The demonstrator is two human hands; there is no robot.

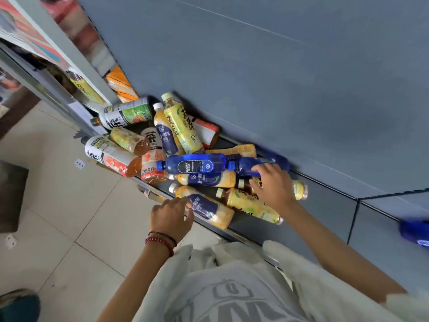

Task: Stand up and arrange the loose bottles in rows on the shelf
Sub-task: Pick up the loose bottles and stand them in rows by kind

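While flat on the shelf (250, 228), bottles (195, 165) beneath both hands (170, 216) (275, 187)

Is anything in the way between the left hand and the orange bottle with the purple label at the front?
No. The left hand touches the orange bottle at the front of the shelf, and nothing visible lies between them.

Cut off by right edge, blurred: blue bottle (415, 233). Smeared beyond reading: upper-left goods (76, 31). Mostly buried behind others: red-labelled bottle (207, 132). Partly covered by right hand (271, 184): yellow tea bottle (299, 189).
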